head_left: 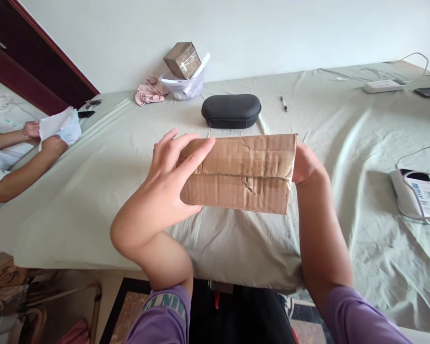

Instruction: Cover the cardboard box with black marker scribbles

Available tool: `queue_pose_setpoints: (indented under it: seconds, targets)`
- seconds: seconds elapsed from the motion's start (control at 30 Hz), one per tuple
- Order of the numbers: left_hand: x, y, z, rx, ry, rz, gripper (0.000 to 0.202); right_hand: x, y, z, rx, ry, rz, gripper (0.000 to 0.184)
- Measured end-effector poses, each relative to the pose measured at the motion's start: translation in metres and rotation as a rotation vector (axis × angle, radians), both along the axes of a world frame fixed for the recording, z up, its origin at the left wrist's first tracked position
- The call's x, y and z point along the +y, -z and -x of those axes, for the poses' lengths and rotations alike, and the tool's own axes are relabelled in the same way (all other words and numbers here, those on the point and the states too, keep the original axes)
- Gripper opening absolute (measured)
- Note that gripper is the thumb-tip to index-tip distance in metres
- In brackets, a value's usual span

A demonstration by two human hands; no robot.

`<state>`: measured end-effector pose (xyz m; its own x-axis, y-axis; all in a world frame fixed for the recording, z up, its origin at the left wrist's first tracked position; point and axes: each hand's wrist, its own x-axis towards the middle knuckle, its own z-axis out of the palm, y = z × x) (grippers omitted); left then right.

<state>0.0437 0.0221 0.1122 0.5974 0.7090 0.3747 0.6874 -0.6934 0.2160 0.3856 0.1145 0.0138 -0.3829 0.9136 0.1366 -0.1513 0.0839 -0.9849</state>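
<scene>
A brown cardboard box (240, 174) is held up above the cloth-covered table, its creased, taped seam facing me. My left hand (175, 167) wraps around the box's left end, thumb below and fingers over the top edge. At the right end, my right hand (308, 162) presses against the box; its fingers are hidden behind the cardboard. Just beyond the box, a black zippered hard case (231, 111) lies on the cloth.
A pale green cloth (93, 215) covers the table. At the back stand a plastic bowl (186, 88) with another cardboard box (182, 59), and a pink cloth (149, 91). A pen (284, 103) and white corded devices (419, 191) lie rightward. Another person's hands (53, 143) hold paper at left.
</scene>
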Motion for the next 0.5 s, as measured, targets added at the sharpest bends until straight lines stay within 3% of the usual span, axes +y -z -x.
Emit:
queue_pose_setpoints:
  seconds: [0.17,0.27,0.33,0.4,0.43,0.5]
  targets:
    - [0.007,0.002,0.0,-0.027,-0.035,-0.042,0.12,-0.005,-0.016,0.014,-0.061,0.136,-0.099,0.081]
    - [0.028,0.008,-0.008,-0.083,-0.077,-0.114,0.118,-0.011,-0.024,0.022,-0.04,0.127,-0.081,0.082]
    - [0.052,0.019,-0.01,-0.227,-0.168,-0.263,0.096,-0.013,-0.026,0.028,-0.003,0.146,-0.08,0.079]
    - [0.077,0.033,-0.005,-0.545,-0.32,-0.537,0.084,-0.015,-0.026,0.033,0.027,0.17,-0.1,0.08]
    - [0.087,0.041,-0.001,-0.664,-0.371,-0.532,0.088,-0.016,-0.026,0.035,0.027,0.169,-0.124,0.082]
    - [0.1,0.052,0.011,-0.589,-0.224,-0.182,0.076,-0.017,-0.025,0.039,0.002,0.144,-0.189,0.089]
